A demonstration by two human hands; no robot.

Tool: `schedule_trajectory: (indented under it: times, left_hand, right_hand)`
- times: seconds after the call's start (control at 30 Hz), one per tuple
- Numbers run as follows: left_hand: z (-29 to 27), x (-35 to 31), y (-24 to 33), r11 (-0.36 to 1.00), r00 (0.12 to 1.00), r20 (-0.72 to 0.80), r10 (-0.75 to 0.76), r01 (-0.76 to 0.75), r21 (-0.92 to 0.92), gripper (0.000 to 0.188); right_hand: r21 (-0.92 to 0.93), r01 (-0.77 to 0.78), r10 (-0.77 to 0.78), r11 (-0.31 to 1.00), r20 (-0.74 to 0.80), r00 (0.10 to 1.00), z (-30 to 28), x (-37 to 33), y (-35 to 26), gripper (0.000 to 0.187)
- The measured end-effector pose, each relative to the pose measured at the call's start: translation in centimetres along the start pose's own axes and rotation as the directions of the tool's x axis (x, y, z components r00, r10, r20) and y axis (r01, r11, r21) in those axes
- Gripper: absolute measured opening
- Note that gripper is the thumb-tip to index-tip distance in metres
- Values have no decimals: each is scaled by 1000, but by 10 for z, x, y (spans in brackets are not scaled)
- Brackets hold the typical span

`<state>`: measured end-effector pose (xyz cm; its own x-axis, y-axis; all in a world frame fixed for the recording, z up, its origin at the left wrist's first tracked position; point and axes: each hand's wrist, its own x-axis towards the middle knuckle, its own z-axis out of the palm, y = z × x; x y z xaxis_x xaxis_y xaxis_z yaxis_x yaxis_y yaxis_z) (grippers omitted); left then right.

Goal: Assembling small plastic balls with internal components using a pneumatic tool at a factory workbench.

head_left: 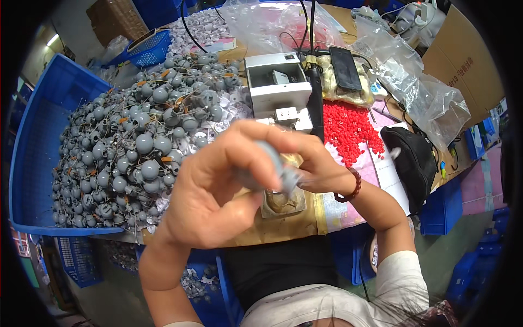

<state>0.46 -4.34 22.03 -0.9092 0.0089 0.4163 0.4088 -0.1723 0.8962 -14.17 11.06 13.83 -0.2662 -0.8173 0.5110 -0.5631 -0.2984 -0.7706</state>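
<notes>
Held up in front of me is a grey rounded part [270,155], blurred, with a narrower end toward the right. My left hand [207,188] curls its fingers and thumb around it. My right hand [318,158], below a dark red beaded bracelet, is pinched at the narrow end, where a thin wire seems to run between its fingers. Motion and the fingers hide the exact grip. Under the hands, a small block-shaped fixture [283,204] sits at the table's front.
A blue tray [35,163] heaped with similar grey parts [144,143] fills the left. Behind the hands stands a white open-topped device [278,82]. Small red pieces [351,131], a phone [345,68] and a black pouch [411,163] lie to the right.
</notes>
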Motion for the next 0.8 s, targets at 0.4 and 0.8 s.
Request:
schedule_trajectory:
  times: [0.4,0.8]
  left_hand:
    - [11,-122,-124,646,972,-214,-92,222,730,15]
    - [20,-125,-161,520,990,-108,-89,138,843,19]
  right_hand:
    - [-182,-516,546,837,303,781,3,-74,36,15]
    - [-683,212,30,699,325,945,33,-86,69,30]
